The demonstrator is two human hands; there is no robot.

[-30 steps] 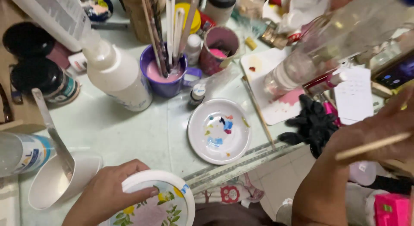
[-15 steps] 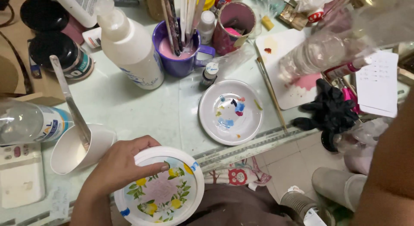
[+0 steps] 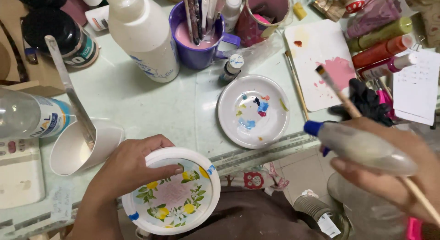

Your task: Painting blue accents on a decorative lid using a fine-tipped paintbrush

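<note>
My left hand [image 3: 126, 169] grips the rim of a round white plate [image 3: 172, 192] painted with yellow lemons, green leaves and a pink centre, held at the table's near edge. My right hand [image 3: 389, 171] at the right holds a small clear squeeze bottle with a blue tip [image 3: 360, 146], pointing left, together with a thin wooden paintbrush [image 3: 337, 91] whose bristles point up and away. A white saucer palette [image 3: 253, 110] with dabs of blue, red and green paint lies between the two hands.
A white cup with a metal spoon [image 3: 78, 143] stands left of the plate. A tall white bottle [image 3: 144, 36], a purple mug of brushes [image 3: 197, 36], a pink cup [image 3: 266, 13], paint tubes [image 3: 380, 49] and a pink-smeared white tile [image 3: 321, 61] crowd the back. A ruler [image 3: 261, 153] lines the table edge.
My right hand has come into view from the right, carrying the squeeze bottle and brush toward the palette. My left hand keeps its hold on the painted plate.
</note>
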